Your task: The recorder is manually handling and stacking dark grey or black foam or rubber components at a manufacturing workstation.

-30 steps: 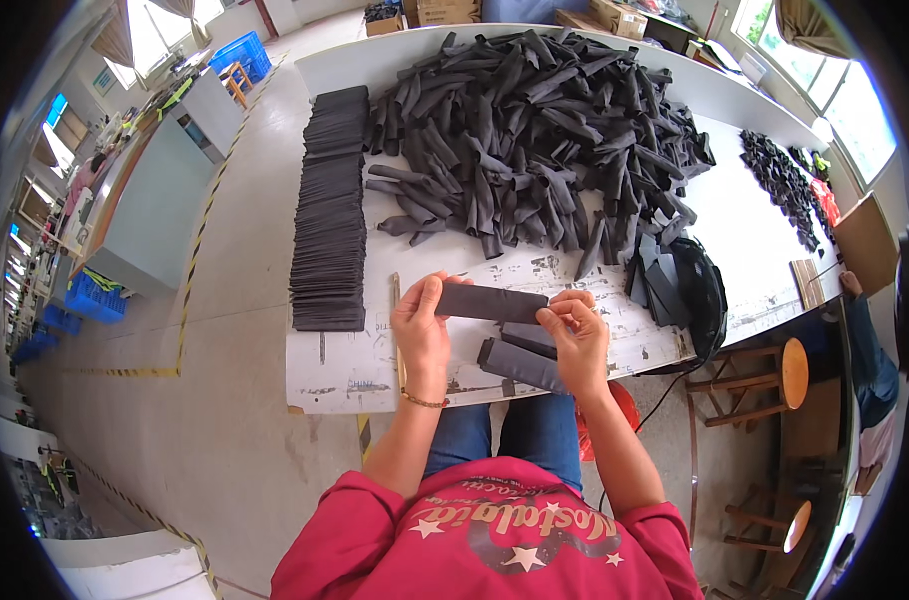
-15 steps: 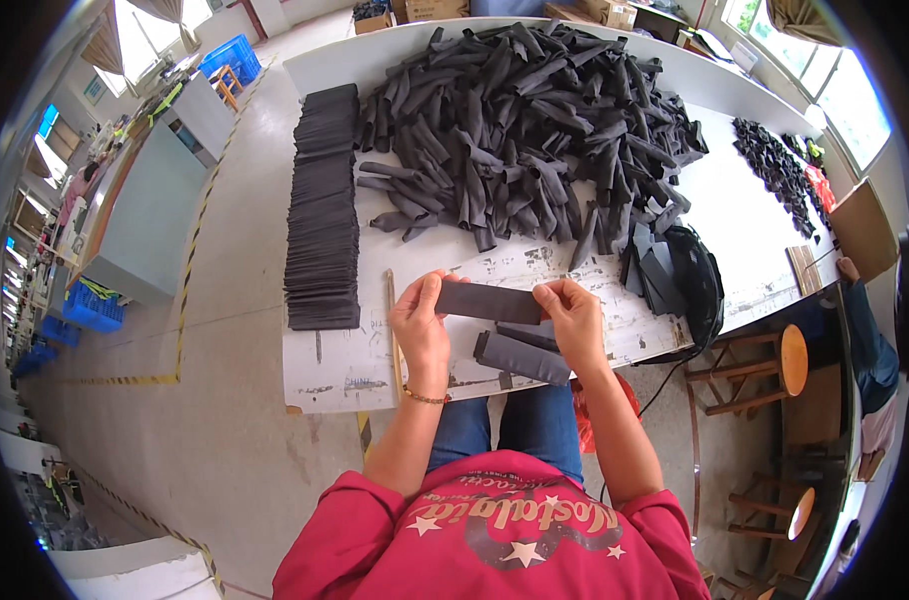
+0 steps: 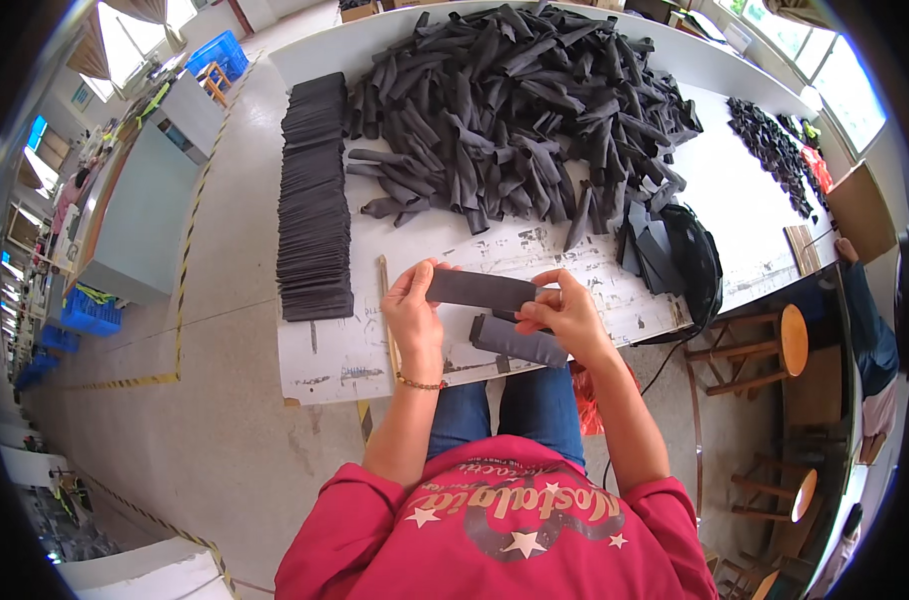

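Between my two hands a dark grey fabric strip [image 3: 482,290] is stretched level above the near edge of the table. My left hand [image 3: 413,305] pinches its left end, thumb on top. At the other end, the fingers of my right hand [image 3: 565,315] are closed on the strip's corner. Just below lie more folded dark strips [image 3: 520,342] on the table, partly covered by my right hand. A long, tight row of stacked dark strips [image 3: 315,200] stands to the left. Beyond my hands spreads a big heap of loose, curled dark fabric pieces [image 3: 515,110].
The white table [image 3: 375,350] has a thin wooden stick [image 3: 387,310] near my left wrist. A black bag-like bundle [image 3: 697,270] with flat dark pieces sits at the right edge. Wooden stools [image 3: 793,342] stand on the right, and another person's leg [image 3: 868,330] shows beyond.
My right hand has turned inward, its fingers shifting grip on the strip's right end. My left hand keeps its pinch. The whole view has shifted slightly.
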### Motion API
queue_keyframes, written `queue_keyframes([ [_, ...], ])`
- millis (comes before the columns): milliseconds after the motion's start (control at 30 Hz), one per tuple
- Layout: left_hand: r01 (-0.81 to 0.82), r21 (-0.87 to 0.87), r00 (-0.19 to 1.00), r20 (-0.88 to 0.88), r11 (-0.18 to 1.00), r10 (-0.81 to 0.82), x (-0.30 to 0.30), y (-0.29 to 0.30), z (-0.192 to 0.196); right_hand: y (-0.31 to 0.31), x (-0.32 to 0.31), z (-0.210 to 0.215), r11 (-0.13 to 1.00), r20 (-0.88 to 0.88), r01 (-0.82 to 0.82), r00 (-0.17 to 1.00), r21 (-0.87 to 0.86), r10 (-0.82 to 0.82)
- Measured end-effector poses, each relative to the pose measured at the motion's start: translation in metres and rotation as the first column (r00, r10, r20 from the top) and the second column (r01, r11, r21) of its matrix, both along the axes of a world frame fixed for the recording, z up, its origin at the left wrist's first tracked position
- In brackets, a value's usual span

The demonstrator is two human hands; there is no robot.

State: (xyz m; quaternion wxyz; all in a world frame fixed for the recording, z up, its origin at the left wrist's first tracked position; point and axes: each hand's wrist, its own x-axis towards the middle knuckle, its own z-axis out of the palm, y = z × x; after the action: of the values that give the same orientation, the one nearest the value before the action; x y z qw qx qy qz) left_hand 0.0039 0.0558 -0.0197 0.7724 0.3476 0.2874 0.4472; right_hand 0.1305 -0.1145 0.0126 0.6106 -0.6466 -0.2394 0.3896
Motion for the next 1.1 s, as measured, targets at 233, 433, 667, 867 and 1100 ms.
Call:
queue_keyframes([
  [233, -0.044, 0.062, 0.998, -0.049, 0.997, 0.047, 0.002, 0.000, 0.000, -0.008, 0.012, 0.001, 0.999, -0.057, 0.049, 0.997, 0.000, -0.049],
  [433, 0.020, 0.089, 0.998, -0.054, 0.996, -0.015, 0.006, -0.004, 0.001, 0.007, -0.004, -0.003, 0.970, 0.259, 0.240, 0.940, -0.032, -0.224],
  [667, -0.004, -0.126, 0.986, 0.164, 0.992, 0.025, 0.008, 0.006, -0.001, 0.000, -0.028, -0.005, 0.960, 0.645, 0.251, 0.716, 0.121, -0.268],
  [867, 0.026, -0.158, 0.998, -0.053, 0.987, -0.035, -0.012, -0.016, 0.011, -0.005, -0.023, 0.004, 0.894, 0.898, -0.080, 0.050, 0.440, -0.437],
  [1100, 0.125, -0.182, 0.992, 0.030, 0.975, -0.121, -0.013, -0.010, 0.015, -0.014, -0.018, -0.002, 0.936, 0.962, -0.225, 0.033, 0.270, -0.270],
])
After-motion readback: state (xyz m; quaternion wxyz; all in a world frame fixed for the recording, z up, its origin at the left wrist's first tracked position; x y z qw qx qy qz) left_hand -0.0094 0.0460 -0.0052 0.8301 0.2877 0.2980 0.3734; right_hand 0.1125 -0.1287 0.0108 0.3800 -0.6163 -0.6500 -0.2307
